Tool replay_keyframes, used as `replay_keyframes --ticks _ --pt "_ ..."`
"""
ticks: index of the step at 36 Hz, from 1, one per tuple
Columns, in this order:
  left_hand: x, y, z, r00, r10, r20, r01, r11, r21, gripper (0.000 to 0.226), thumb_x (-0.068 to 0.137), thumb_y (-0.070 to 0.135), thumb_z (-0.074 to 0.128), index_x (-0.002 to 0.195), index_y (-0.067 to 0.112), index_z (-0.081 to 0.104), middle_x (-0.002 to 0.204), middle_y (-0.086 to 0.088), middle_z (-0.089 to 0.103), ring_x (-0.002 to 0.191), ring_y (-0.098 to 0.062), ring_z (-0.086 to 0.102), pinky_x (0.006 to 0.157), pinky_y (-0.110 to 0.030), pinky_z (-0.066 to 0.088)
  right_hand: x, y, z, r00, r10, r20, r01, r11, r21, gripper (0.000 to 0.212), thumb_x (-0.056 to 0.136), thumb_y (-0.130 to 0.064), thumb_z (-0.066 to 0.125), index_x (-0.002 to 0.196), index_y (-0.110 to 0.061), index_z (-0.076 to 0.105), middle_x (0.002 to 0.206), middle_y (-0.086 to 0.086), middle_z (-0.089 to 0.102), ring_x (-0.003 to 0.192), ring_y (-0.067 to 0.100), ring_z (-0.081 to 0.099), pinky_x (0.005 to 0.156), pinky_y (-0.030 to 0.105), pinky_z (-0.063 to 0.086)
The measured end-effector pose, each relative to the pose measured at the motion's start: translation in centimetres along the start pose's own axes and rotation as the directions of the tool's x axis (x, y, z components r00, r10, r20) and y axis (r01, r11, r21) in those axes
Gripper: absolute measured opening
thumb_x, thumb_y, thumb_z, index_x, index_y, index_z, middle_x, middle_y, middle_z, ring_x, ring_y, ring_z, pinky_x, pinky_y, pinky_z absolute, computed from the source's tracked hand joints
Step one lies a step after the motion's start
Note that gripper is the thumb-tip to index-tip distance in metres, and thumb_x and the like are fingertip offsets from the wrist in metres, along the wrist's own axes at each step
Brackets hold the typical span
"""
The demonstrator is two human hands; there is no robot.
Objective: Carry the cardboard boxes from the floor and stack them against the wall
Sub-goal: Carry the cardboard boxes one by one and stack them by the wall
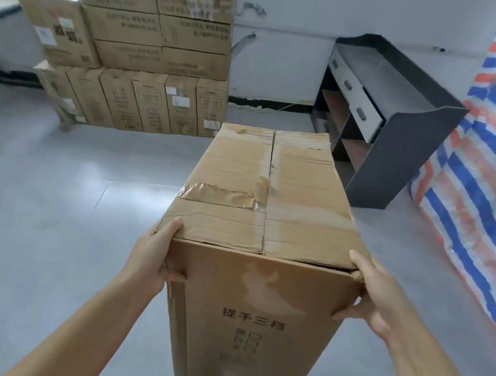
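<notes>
A long brown cardboard box (266,208) with taped, creased top flaps is held up in front of me, its near end face printed with black characters. My left hand (154,254) grips its near left corner, thumb on top and fingers round the side. My right hand (367,296) clamps the near right corner the same way. Ahead at the back left, a stack of cardboard boxes (151,48) stands against the white wall, with a row of upright narrow boxes at the bottom and flat ones on top.
A dark desk (403,135) with white drawers stands at the right by the wall. A blue, red and white striped tarp (486,173) covers something bulky at the far right. Grey floor (50,210) lies between me and the stack.
</notes>
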State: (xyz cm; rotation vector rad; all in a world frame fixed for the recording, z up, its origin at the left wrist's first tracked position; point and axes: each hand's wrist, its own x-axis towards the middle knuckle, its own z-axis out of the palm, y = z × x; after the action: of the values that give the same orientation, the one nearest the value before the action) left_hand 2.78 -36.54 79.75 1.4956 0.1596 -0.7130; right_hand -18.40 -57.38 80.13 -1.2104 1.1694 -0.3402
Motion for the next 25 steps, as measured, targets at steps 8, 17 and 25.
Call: replay_keyframes --ticks 8,17,25 --pt "11.5 8.0 3.0 1.0 0.027 0.015 -0.027 0.999 0.038 0.01 0.095 0.025 0.051 0.095 0.026 0.062 0.1 0.006 0.058 0.09 -0.015 0.055 0.072 -0.055 0.054 10.3 -6.8 6.2 0.999 0.053 -0.004 -0.052 0.997 0.058 0.026 0.099 -0.032 0.045 0.122 -0.028 0.057 0.107 0.009 0.052 0.109 0.032 0.047 0.063 0.071 0.05" --pt "24.7 14.9 10.0 0.999 0.049 0.005 -0.049 0.997 0.057 0.009 0.095 0.027 0.053 0.096 0.025 0.062 0.102 0.002 0.056 0.091 -0.019 0.056 0.075 -0.061 0.053 24.7 -15.1 9.4 0.999 0.037 0.01 -0.037 0.997 0.062 0.026 0.099 -0.032 0.046 0.121 -0.027 0.059 0.098 0.005 0.05 0.099 0.028 0.047 0.062 0.068 0.051" --pt "36.1 20.3 19.5 0.995 0.017 -0.095 -0.018 1.0 -0.01 0.01 0.095 0.029 0.053 0.098 0.023 0.059 0.102 0.001 0.055 0.099 -0.025 0.054 0.064 -0.051 0.055 40.2 -24.8 10.5 0.997 0.03 0.075 -0.028 0.999 -0.022 0.021 0.099 -0.034 0.046 0.112 -0.029 0.061 0.103 0.011 0.049 0.09 0.031 0.048 0.063 0.071 0.049"
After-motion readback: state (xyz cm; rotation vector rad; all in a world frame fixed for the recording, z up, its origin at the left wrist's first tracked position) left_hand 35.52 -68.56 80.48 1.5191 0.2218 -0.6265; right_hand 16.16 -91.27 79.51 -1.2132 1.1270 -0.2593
